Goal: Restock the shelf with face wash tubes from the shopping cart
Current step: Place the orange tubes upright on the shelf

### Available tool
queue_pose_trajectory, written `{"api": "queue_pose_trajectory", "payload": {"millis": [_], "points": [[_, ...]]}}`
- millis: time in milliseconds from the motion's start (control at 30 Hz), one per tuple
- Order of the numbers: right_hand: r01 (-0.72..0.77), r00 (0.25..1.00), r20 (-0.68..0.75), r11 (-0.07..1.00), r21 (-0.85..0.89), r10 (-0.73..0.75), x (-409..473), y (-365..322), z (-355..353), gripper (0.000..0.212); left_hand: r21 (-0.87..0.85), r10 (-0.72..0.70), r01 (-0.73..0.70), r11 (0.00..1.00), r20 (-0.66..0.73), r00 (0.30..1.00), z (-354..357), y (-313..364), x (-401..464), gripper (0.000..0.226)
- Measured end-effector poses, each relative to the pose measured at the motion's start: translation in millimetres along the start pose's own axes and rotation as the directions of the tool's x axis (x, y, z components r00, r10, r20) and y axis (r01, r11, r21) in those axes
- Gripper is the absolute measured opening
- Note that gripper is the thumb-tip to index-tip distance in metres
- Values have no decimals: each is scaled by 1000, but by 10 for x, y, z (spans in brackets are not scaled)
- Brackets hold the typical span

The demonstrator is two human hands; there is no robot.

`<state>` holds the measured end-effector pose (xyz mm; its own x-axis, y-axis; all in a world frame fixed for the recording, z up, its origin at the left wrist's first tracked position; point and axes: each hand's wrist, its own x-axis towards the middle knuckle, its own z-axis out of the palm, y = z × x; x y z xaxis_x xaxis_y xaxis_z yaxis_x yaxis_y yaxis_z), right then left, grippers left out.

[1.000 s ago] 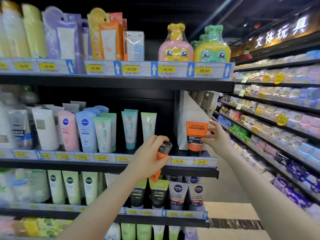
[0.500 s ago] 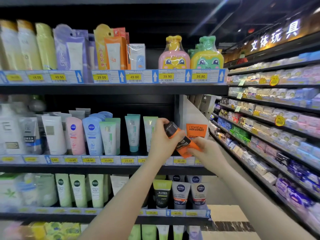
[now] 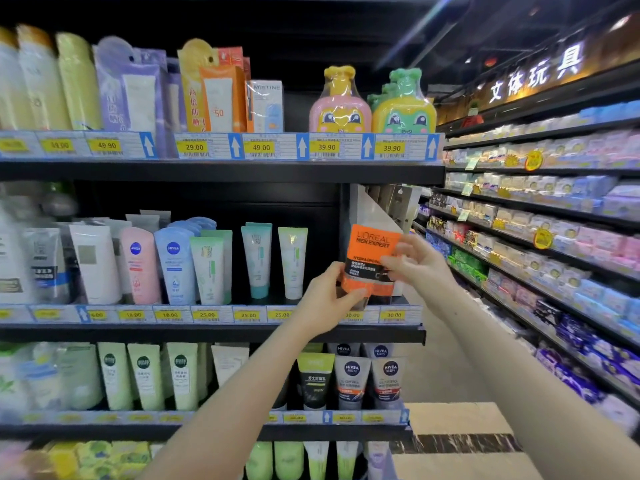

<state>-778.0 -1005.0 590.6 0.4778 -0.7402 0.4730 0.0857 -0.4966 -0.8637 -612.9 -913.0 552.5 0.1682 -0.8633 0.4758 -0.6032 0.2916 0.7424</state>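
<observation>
An orange L'Oreal Men Expert face wash tube (image 3: 372, 251) stands upright, cap down, at the right end of the middle shelf (image 3: 214, 332). My left hand (image 3: 323, 301) grips its lower left part. My right hand (image 3: 417, 263) pinches its upper right edge between thumb and fingers. A second orange tube base (image 3: 385, 289) shows just behind and to the right, mostly hidden by the front tube. The shopping cart is out of view.
White, pink, blue and green tubes (image 3: 173, 265) line the middle shelf to the left, with a dark gap beside the orange tube. Nivea Men tubes (image 3: 353, 379) stand on the shelf below. A cardboard box (image 3: 453, 424) lies at bottom right. The aisle's other shelving (image 3: 554, 220) runs along the right.
My left hand raised the tube from below the shelf edge up to shelf level. The tube went from tilted to upright, and my right hand moved onto its upper edge.
</observation>
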Motion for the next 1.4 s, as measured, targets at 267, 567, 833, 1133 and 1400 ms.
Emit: {"api": "queue_pose_trajectory", "payload": {"millis": [267, 567, 833, 1133, 1400], "points": [[20, 998, 55, 992, -125, -13, 76, 151, -112, 28, 559, 156, -131, 819, 4, 988, 173, -267, 121, 53], [-102, 995, -11, 962, -254, 103, 179, 620, -256, 28, 913, 404, -219, 345, 66, 912, 218, -669, 63, 46], [-147, 988, 12, 963, -224, 153, 130, 674, -229, 27, 903, 432, -225, 367, 49, 900, 240, -701, 81, 46], [-129, 988, 44, 958, -257, 145, 125, 653, -166, 21, 903, 428, -231, 362, 59, 902, 230, -685, 85, 45], [-135, 986, 50, 946, -294, 157, 103, 607, -155, 24, 902, 406, -232, 364, 70, 911, 220, -670, 72, 45]]}}
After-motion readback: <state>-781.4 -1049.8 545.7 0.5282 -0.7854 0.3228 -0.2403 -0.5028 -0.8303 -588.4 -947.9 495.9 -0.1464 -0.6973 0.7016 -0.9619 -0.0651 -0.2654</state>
